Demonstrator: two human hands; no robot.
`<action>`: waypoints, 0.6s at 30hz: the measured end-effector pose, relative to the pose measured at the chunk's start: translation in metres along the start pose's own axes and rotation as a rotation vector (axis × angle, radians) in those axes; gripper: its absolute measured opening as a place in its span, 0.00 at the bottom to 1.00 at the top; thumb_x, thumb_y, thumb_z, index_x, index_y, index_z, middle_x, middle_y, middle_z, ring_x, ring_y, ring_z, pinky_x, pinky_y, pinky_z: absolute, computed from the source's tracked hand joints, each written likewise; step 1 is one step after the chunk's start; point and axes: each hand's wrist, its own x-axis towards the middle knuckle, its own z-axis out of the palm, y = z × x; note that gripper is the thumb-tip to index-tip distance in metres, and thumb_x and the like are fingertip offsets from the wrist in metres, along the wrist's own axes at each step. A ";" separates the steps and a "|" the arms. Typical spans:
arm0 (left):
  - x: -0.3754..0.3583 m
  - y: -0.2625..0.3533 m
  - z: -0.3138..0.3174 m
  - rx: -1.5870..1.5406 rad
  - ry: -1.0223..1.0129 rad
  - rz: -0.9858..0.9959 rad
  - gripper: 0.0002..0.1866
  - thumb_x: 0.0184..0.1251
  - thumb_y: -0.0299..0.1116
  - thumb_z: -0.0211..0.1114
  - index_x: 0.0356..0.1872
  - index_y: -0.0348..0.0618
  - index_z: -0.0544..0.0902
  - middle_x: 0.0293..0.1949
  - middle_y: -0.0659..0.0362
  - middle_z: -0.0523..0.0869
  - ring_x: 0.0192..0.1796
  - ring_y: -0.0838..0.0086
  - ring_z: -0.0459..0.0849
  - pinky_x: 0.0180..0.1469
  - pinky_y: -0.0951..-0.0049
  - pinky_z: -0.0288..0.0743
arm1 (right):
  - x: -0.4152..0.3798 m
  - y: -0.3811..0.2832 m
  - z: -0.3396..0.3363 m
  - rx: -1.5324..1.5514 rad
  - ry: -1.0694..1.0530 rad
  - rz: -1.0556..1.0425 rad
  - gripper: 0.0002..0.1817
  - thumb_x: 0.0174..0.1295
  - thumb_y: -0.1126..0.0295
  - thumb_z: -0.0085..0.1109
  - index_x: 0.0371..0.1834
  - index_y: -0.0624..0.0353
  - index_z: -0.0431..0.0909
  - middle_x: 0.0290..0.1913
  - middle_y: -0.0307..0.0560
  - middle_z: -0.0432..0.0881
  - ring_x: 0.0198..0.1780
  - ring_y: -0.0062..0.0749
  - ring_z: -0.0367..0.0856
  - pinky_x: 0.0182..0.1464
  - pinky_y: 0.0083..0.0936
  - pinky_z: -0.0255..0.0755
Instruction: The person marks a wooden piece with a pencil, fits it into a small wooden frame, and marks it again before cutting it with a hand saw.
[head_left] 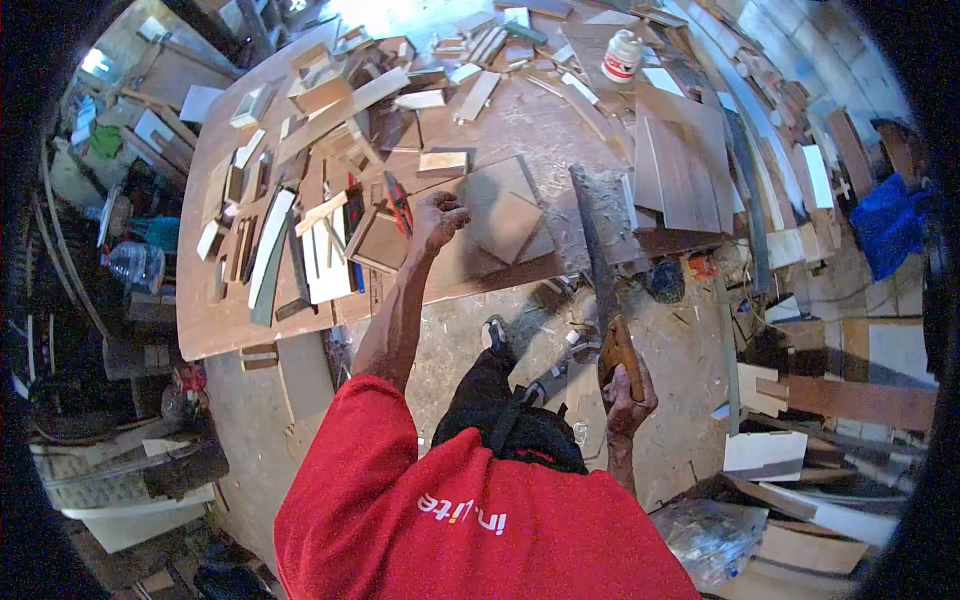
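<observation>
In my right hand (628, 398) is a handsaw (598, 260); my fingers wrap its wooden handle, and the long dark blade points away from me, its tip over the table's near part. My left hand (440, 220) hovers over the table with loosely curled, slightly parted fingers, and nothing shows in them. To its right, a square wooden board (508, 226) lies on a larger thin panel (540, 243). Just left of the hand are a small open wooden box (380, 240) and red-handled pliers (398, 205). Beyond it sits a small wooden block (443, 163).
Wood offcuts crowd the left and far parts of the brown worktable (225, 335). A white bottle (622, 55) stands at the far right, near stacked panels (680, 165). Boards and a clear plastic bag (710, 540) lie on the floor at right; a blue cloth (888, 228) hangs there.
</observation>
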 end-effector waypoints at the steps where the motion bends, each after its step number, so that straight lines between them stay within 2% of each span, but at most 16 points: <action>1: -0.003 0.002 -0.004 0.077 0.022 0.013 0.17 0.54 0.22 0.69 0.45 0.26 0.79 0.34 0.49 0.87 0.32 0.70 0.86 0.31 0.74 0.79 | 0.002 0.002 0.001 -0.001 -0.004 -0.008 0.19 0.63 0.74 0.58 0.57 0.66 0.75 0.25 0.36 0.76 0.19 0.15 0.68 0.20 0.14 0.63; 5: 0.000 -0.008 -0.019 0.292 0.144 0.075 0.15 0.54 0.26 0.69 0.43 0.30 0.79 0.33 0.50 0.86 0.34 0.66 0.86 0.36 0.71 0.81 | 0.004 -0.006 0.006 -0.008 -0.041 -0.002 0.19 0.62 0.74 0.58 0.57 0.66 0.75 0.25 0.35 0.76 0.19 0.14 0.68 0.20 0.14 0.63; 7: -0.002 -0.002 -0.025 0.881 0.215 0.161 0.18 0.51 0.29 0.69 0.44 0.34 0.80 0.35 0.48 0.85 0.37 0.59 0.85 0.40 0.65 0.80 | 0.003 -0.003 0.006 0.019 -0.043 0.018 0.20 0.62 0.73 0.59 0.58 0.66 0.75 0.25 0.34 0.75 0.19 0.14 0.68 0.21 0.13 0.64; 8: -0.004 -0.001 -0.023 0.879 0.209 0.162 0.18 0.51 0.29 0.69 0.44 0.34 0.80 0.35 0.48 0.85 0.37 0.59 0.85 0.40 0.65 0.80 | 0.003 -0.002 0.005 0.017 -0.037 0.017 0.20 0.62 0.73 0.59 0.58 0.66 0.75 0.25 0.34 0.75 0.19 0.14 0.68 0.21 0.13 0.64; 10: -0.016 0.012 -0.014 1.108 0.292 0.506 0.23 0.47 0.33 0.69 0.48 0.39 0.79 0.40 0.49 0.83 0.44 0.53 0.81 0.47 0.60 0.76 | -0.001 -0.001 0.003 0.041 -0.058 0.030 0.20 0.62 0.73 0.59 0.58 0.66 0.75 0.26 0.34 0.76 0.19 0.13 0.67 0.21 0.13 0.64; 11: -0.015 0.009 -0.004 1.106 0.282 0.507 0.23 0.47 0.33 0.69 0.48 0.39 0.79 0.40 0.49 0.83 0.44 0.53 0.81 0.47 0.60 0.76 | -0.003 -0.002 0.004 0.038 -0.050 0.033 0.20 0.62 0.73 0.59 0.58 0.66 0.75 0.26 0.34 0.76 0.19 0.13 0.67 0.21 0.13 0.64; 13: -0.013 -0.002 0.023 1.160 0.224 0.559 0.25 0.49 0.34 0.68 0.51 0.43 0.77 0.46 0.50 0.81 0.51 0.53 0.76 0.52 0.58 0.74 | -0.007 -0.003 0.006 0.006 -0.045 -0.002 0.20 0.62 0.73 0.59 0.58 0.65 0.75 0.27 0.34 0.76 0.20 0.13 0.68 0.21 0.13 0.64; 14: -0.011 -0.013 0.033 1.075 0.123 0.554 0.23 0.51 0.39 0.68 0.50 0.47 0.78 0.53 0.51 0.77 0.55 0.53 0.74 0.53 0.57 0.73 | -0.009 -0.001 0.004 0.075 -0.069 0.056 0.20 0.62 0.73 0.59 0.57 0.65 0.75 0.29 0.35 0.78 0.21 0.13 0.69 0.22 0.13 0.64; 15: -0.017 -0.009 0.049 1.075 0.120 0.557 0.23 0.51 0.39 0.68 0.50 0.47 0.78 0.53 0.51 0.77 0.55 0.53 0.74 0.53 0.57 0.73 | -0.011 -0.002 0.005 0.076 -0.064 0.055 0.20 0.62 0.73 0.59 0.57 0.65 0.75 0.29 0.35 0.78 0.21 0.13 0.69 0.22 0.13 0.64; 17: -0.033 -0.004 0.080 1.039 0.111 0.512 0.22 0.55 0.44 0.67 0.51 0.51 0.78 0.59 0.51 0.72 0.59 0.52 0.70 0.57 0.49 0.68 | -0.017 -0.005 0.006 0.002 -0.052 0.034 0.19 0.62 0.73 0.60 0.56 0.64 0.76 0.30 0.36 0.79 0.21 0.13 0.70 0.23 0.13 0.65; 18: -0.035 -0.005 0.089 1.037 0.104 0.517 0.22 0.55 0.44 0.67 0.51 0.51 0.78 0.59 0.51 0.72 0.59 0.52 0.70 0.57 0.49 0.68 | -0.017 0.008 0.003 -0.077 -0.049 -0.047 0.19 0.61 0.73 0.60 0.56 0.64 0.77 0.31 0.36 0.80 0.21 0.13 0.70 0.23 0.13 0.65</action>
